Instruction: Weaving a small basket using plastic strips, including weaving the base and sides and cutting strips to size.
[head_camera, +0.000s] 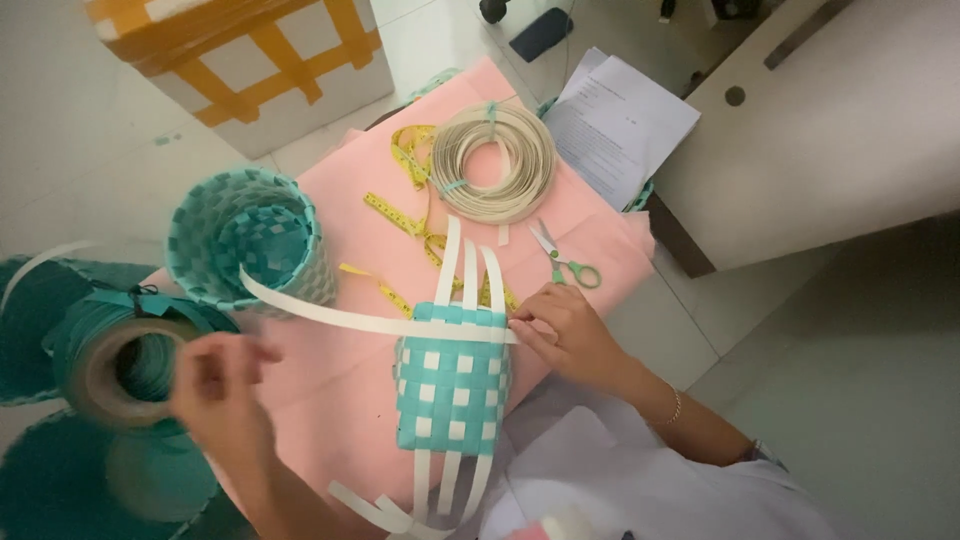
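Observation:
A half-woven teal and white basket piece (452, 378) lies on the pink cloth (330, 380), white strips sticking out at both ends. A long white strip (340, 316) runs leftward from its top edge. My right hand (570, 333) presses its fingertips on the right top corner of the weave, where the strip meets it. My left hand (222, 395) is blurred, raised at the left below the strip's free end, and whether it grips the strip is unclear.
A finished teal woven basket (250, 240) stands at the left. A coil of beige strip (493, 160), a yellow tape measure (410, 215), green-handled scissors (562, 258) and papers (615, 120) lie behind. Teal strip rolls (120, 370) sit at far left, an orange-taped box (250, 60) beyond.

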